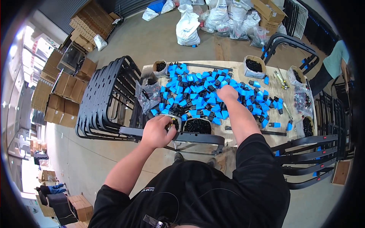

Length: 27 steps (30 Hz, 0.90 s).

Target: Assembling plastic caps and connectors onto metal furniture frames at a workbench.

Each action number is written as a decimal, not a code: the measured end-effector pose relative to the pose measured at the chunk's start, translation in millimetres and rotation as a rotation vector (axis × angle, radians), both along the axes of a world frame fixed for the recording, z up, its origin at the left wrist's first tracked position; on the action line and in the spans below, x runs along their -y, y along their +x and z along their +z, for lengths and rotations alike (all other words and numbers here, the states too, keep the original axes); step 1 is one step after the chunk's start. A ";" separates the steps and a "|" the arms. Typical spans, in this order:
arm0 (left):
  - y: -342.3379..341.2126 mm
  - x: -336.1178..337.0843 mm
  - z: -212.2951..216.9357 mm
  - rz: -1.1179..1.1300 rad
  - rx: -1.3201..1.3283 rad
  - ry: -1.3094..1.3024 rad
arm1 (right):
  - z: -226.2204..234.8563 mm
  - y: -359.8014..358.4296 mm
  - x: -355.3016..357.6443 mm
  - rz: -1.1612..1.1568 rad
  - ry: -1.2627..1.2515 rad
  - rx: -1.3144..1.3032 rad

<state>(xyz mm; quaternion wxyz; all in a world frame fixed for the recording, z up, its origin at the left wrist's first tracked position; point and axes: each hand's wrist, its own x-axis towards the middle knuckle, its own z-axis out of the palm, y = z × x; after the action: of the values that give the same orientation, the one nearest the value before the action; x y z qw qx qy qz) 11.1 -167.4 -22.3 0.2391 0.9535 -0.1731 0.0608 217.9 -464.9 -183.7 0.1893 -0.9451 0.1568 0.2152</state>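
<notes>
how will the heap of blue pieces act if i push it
The blue pieces would probably spread apart, lying loosely over one another. They seem unlikely to roll far, looking blocky. Each is likely light, being small beside the right hand.

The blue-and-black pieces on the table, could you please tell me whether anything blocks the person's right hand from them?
Nothing visible does: the right hand is at the blue-and-black pieces, which lie loosely heaped around it. Whether its fingers hold one is hidden.
</notes>
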 end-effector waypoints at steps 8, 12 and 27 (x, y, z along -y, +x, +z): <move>-2.6 0.5 1.4 -0.009 0.008 0.006 | -37.1 -12.8 23.2 -0.260 0.268 0.156; 1.1 2.4 -4.2 -0.034 0.020 -0.009 | -63.2 -27.0 50.5 -0.255 0.319 0.294; -0.8 0.6 -1.3 -0.002 -0.002 -0.002 | -43.0 -62.4 52.1 0.578 -0.098 0.208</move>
<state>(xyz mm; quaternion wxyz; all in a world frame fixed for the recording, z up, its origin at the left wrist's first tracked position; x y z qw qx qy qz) 10.3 -168.0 -23.6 0.2405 0.9531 -0.1739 0.0596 155.5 -517.0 -226.8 0.0895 -0.9756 -0.1283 0.1543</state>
